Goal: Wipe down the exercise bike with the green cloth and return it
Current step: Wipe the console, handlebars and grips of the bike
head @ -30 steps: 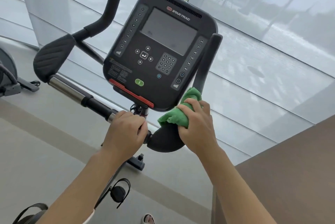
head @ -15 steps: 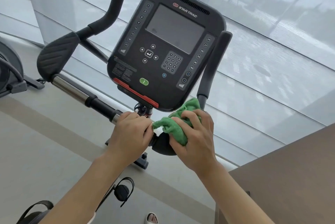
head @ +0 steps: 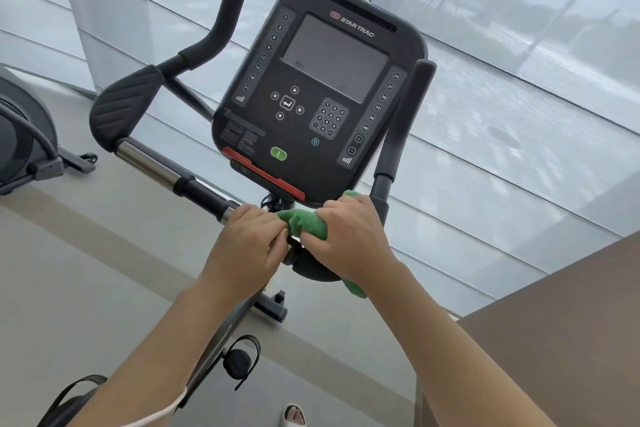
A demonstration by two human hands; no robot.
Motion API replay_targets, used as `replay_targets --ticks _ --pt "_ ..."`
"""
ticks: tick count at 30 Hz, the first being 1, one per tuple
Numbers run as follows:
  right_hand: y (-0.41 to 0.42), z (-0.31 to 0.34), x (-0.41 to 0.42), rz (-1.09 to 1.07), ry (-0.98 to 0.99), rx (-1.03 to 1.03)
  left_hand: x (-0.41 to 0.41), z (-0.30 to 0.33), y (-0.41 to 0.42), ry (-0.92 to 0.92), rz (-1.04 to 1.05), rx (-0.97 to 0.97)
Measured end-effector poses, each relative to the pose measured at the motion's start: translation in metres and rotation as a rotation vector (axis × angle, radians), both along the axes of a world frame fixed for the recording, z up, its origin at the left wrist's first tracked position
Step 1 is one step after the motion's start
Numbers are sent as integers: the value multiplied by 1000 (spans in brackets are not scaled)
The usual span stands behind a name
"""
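Note:
The exercise bike's black console stands in front of me, with its handlebar running down to the right below it. My right hand grips the bunched green cloth and presses it onto the bar beside the right elbow pad. A corner of the cloth hangs out under my right wrist. My left hand is curled round the handlebar just left of the cloth, its fingers touching the cloth's edge. The bar under both hands is hidden.
The left elbow pad and two upright grips flank the console. Pedals with straps sit below. Another machine stands at the far left. A brown counter fills the lower right. Windows with blinds are behind.
My right hand has slid the cloth left along the bar, off the right elbow pad, until it meets my left hand. The view has shifted slightly.

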State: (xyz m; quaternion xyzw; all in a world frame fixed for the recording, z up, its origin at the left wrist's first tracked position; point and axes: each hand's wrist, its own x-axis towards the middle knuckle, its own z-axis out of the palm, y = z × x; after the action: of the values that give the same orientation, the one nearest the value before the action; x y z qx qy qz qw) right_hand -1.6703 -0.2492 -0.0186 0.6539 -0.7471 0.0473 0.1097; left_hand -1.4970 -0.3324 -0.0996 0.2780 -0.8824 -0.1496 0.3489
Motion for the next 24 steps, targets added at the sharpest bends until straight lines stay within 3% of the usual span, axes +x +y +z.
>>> replay_targets --ticks 4,8,14,24 --pt "25 -19 14 -16 -69 -155 26 -12 0 99 -23 -16" --pt "44 -36 28 29 -102 -207 60 -22 -18 75 74 -1" --pt "46 -56 70 -59 54 -98 63 -21 -28 194 134 134" --pt "-27 -49 102 -3 85 42 90 -15 -33 145 241 194"
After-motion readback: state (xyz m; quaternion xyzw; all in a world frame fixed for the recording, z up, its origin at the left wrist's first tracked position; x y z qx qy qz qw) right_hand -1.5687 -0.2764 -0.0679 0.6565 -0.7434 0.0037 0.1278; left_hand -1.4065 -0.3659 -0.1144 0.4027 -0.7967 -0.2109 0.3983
